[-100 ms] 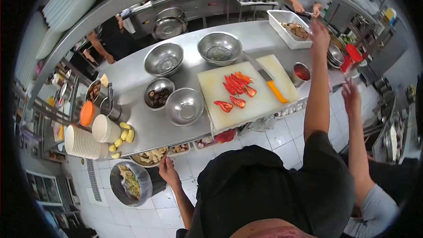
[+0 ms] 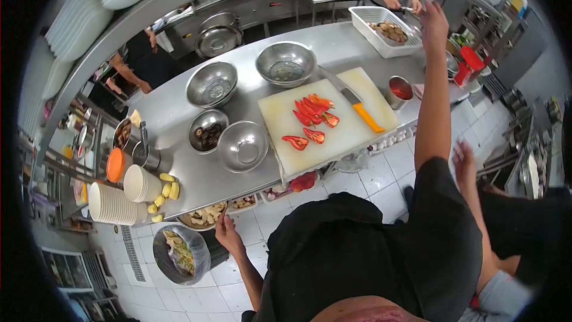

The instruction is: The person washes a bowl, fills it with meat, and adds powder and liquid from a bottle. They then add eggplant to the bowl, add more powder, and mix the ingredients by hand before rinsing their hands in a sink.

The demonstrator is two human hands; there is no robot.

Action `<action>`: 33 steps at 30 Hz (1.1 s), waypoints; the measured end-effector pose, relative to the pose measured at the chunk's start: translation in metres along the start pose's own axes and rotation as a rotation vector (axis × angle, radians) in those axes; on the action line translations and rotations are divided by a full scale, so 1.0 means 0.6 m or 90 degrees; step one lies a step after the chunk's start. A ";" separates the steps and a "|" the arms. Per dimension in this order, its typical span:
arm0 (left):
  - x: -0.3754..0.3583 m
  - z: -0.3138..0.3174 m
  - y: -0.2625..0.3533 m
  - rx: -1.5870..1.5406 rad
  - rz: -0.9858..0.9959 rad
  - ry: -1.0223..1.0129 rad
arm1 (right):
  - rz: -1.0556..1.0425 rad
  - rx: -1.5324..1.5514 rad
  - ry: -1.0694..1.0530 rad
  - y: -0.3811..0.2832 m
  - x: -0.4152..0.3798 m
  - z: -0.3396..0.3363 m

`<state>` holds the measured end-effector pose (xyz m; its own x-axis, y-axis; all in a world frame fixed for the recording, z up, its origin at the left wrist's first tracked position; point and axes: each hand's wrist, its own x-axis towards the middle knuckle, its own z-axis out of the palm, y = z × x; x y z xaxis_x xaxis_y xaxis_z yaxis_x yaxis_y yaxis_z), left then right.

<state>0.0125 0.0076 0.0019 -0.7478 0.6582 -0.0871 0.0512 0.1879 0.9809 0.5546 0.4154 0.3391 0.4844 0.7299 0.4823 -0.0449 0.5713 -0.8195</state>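
Note:
My left hand [image 2: 229, 235] is closed on the rim of a metal bowl [image 2: 186, 222] of pale, ginger-like pieces, below the counter's front edge. My right arm stretches far forward, with my right hand [image 2: 435, 24] raised beside the white basket [image 2: 361, 24] of brown food; its fingers are extended, with nothing visible in them. Cut red peppers [image 2: 312, 107] lie on the white cutting board [image 2: 286, 158]. An orange-handled knife [image 2: 368, 117] rests on the same board, its blade pointing away. Left of it are an empty steel bowl [image 2: 243, 146] and a bowl of dark mushrooms [image 2: 208, 131].
Two steel bowls [image 2: 211, 84] stand behind. A red-filled metal cup [image 2: 399, 90] is right of the board. White tubs [image 2: 110, 197] and yellow pieces [image 2: 167, 189] are at left, above a lined bin [image 2: 182, 253]. A co-worker's hand [image 2: 465, 164] is at right; others' hands are across the counter.
The view has shifted slightly. My right hand has moved up, its fingers higher beside the basket. The co-worker's hand at right has dropped lower. My left hand stays at the bowl's rim.

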 end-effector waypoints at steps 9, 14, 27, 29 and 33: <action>-0.010 0.027 -0.002 0.027 -0.004 -0.028 | 0.002 0.028 -0.096 -0.027 0.099 -0.006; -0.023 0.053 -0.007 0.014 -0.026 -0.035 | -0.052 0.008 -0.100 -0.034 0.114 -0.011; -0.052 0.066 -0.020 0.015 -0.010 -0.022 | -0.097 -0.035 -0.056 -0.051 0.090 0.004; -0.053 0.060 -0.019 0.024 -0.027 -0.015 | -0.094 -0.048 -0.045 -0.052 0.086 0.007; -0.053 0.045 -0.026 0.015 -0.036 -0.003 | -0.074 -0.087 -0.013 -0.056 0.085 0.008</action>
<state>0.0535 0.0037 -0.0152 -0.7469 0.6495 -0.1426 0.0251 0.2418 0.9700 0.5768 0.4351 0.3928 0.4614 0.6702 0.5813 0.1299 0.5972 -0.7915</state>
